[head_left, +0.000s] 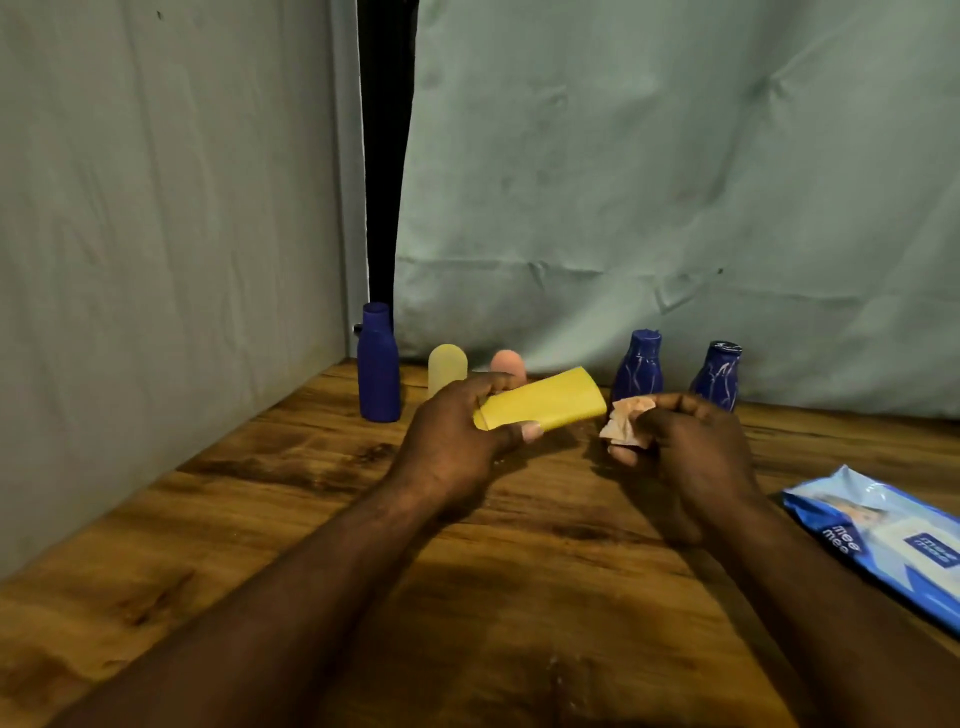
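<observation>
My left hand (457, 441) grips a flat yellow container (545, 400) by its near end and holds it tilted above the wooden table (291, 519), thumb underneath. Just to its right my right hand (691, 441) pinches a crumpled pale wipe (623, 422) between its fingers. The wipe sits a short gap from the container's far end and does not touch it.
Along the back stand a tall dark blue bottle (379, 364), a pale yellow cap (447, 370), a pink cap (508, 364) and two smaller blue bottles (640, 366) (719, 374). A blue wet-wipes pack (883, 540) lies at the right edge. Grey cloth walls close the left and back.
</observation>
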